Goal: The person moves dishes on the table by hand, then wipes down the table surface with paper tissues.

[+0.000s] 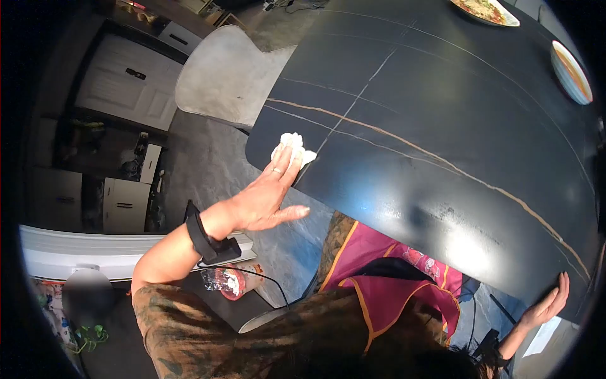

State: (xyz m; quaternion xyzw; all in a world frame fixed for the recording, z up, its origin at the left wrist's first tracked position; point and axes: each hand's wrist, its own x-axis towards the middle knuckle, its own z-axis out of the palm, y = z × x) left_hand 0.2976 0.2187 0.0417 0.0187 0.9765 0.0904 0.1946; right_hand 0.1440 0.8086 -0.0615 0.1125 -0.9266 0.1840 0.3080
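Note:
My left hand point(268, 192) reaches to the near left corner of a black table point(404, 95). Its outstretched fingers press a crumpled white tissue or cloth point(291, 143) against the tabletop, with the thumb held apart. A ring is on one finger, and a black band circles the wrist. At the table's right end, my right hand point(548, 306) lies on the near edge, its fingers extended and nothing visible in them. A damp-looking patch point(445, 218) of small droplets and glare marks the surface between the hands.
A plate of food point(486, 11) and a striped bowl with orange-red contents point(571, 72) stand at the table's far right. A pale chair point(221, 76) adjoins its left edge. Behind my left arm is a tub with red trim point(232, 284) on a dark surface.

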